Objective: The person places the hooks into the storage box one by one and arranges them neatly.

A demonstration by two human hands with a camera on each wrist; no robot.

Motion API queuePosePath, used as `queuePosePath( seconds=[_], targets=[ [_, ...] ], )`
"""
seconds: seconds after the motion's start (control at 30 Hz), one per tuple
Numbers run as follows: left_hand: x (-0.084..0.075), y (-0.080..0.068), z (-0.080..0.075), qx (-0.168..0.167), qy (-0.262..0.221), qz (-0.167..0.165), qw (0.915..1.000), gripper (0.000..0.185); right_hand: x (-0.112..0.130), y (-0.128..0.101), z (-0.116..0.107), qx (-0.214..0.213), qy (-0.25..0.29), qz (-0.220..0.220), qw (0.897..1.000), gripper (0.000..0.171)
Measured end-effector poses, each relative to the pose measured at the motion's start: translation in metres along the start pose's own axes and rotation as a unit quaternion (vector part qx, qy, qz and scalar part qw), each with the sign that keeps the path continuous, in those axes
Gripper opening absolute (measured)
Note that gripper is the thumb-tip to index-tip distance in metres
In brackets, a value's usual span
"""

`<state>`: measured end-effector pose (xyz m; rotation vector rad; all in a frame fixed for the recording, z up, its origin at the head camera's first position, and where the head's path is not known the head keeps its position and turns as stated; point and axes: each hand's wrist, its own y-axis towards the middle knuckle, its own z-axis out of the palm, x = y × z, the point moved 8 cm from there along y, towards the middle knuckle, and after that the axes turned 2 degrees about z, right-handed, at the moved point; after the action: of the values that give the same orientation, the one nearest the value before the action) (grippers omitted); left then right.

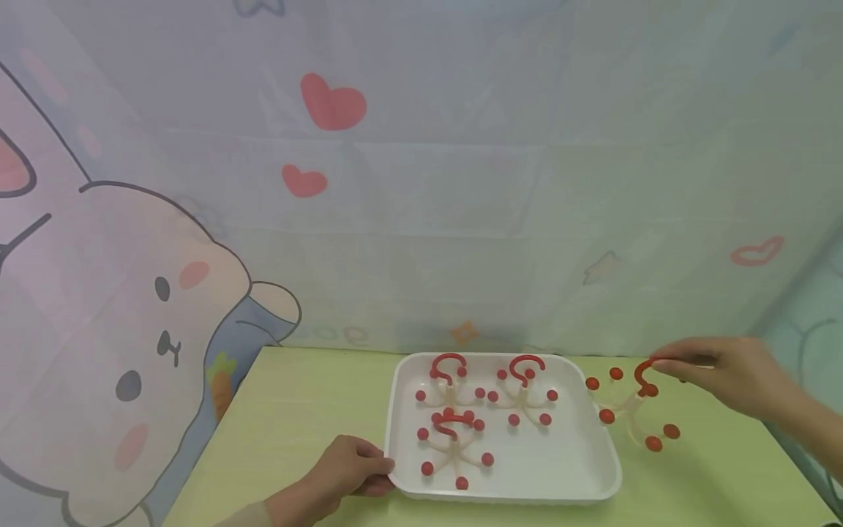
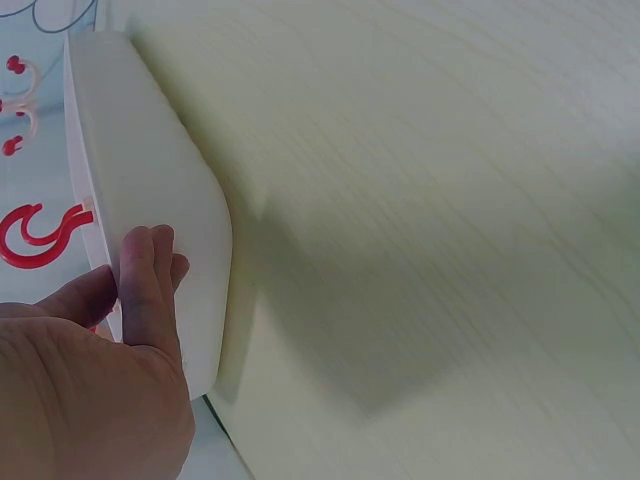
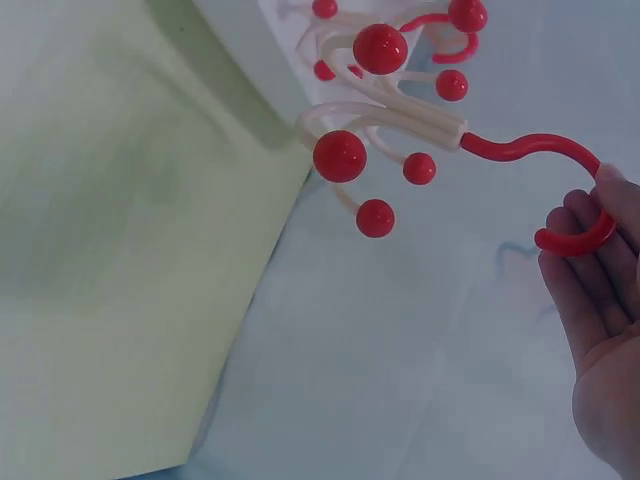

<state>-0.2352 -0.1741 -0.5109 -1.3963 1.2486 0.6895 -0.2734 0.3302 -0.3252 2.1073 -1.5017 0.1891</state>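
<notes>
At the right, my right hand (image 1: 740, 373) pinches the curved red hook end of a multi-arm hanger (image 3: 430, 122), whose pale arms end in red balls. It hangs tilted in the air just beyond the tray's right side. My left hand (image 1: 345, 468) grips the near-left rim of a white tray (image 1: 546, 465), thumb at the rim and fingers against the outer wall in the left wrist view. Three similar hangers stand in the tray: one at back left (image 1: 451, 395), one at back right (image 1: 523, 395), one at front left (image 1: 454, 446).
The tray stands on a pale green-yellow table (image 1: 296, 410) with a wood-grain top. Behind the table hangs a light cloth (image 1: 448, 190) printed with hearts and a large rabbit. The table's right edge runs below my right forearm.
</notes>
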Motion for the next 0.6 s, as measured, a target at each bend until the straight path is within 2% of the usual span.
queuePosePath(
  seconds=[0.27,0.43,0.6],
  targets=[
    [0.001,0.000,0.000,0.002,-0.001,-0.002,1.0000,0.013,0.035,0.006,0.014,0.013,0.029,-0.028,0.999,0.019],
    [0.002,0.000,-0.001,0.001,-0.002,-0.003,1.0000,0.014,0.055,0.012,0.025,0.009,0.045,-0.064,0.997,0.019],
    [0.003,0.001,-0.001,0.001,-0.001,-0.001,1.0000,0.014,0.069,0.017,0.040,0.020,0.066,-0.071,0.995,0.017]
  ],
)
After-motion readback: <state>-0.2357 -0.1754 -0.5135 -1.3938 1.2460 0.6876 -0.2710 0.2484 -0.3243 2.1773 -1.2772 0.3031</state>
